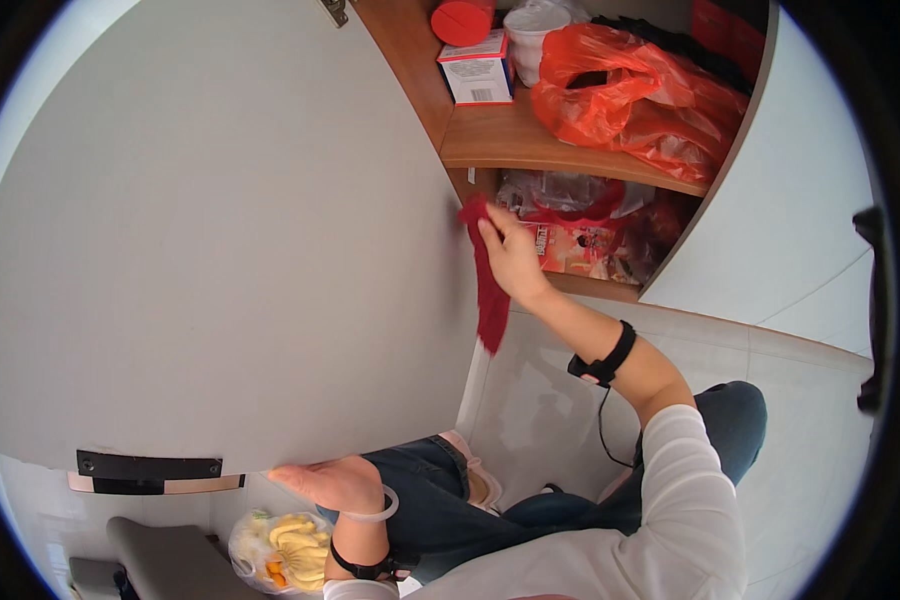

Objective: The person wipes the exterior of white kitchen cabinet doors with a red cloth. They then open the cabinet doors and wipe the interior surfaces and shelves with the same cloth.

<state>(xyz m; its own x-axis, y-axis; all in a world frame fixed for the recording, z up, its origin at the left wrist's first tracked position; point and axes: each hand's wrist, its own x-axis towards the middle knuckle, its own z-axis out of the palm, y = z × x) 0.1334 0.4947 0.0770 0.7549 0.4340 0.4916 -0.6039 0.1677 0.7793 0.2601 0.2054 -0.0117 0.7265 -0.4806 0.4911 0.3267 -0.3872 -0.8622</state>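
Observation:
My right hand [515, 255] grips a dark red cloth [493, 315], which hangs down beside the inner face of a pale cabinet door [240, 240]. The cloth's upper end bunches at my fingertips, close to the door's hinge-side edge. My left hand [330, 484] is at the door's lower edge, with the thumb lying along it; the other fingers are hidden behind the panel. The door stands swung out from a wooden cabinet, whose shelf [487, 148] shows at the upper right.
An orange-red plastic bag [607, 97], a white box [480, 79] and a white tub [532, 45] crowd the upper shelf. Packaged goods [570, 247] fill the lower compartment. A bag of bananas [300, 547] sits by a grey chair [165, 555]. A closed white door [780, 202] flanks the opening.

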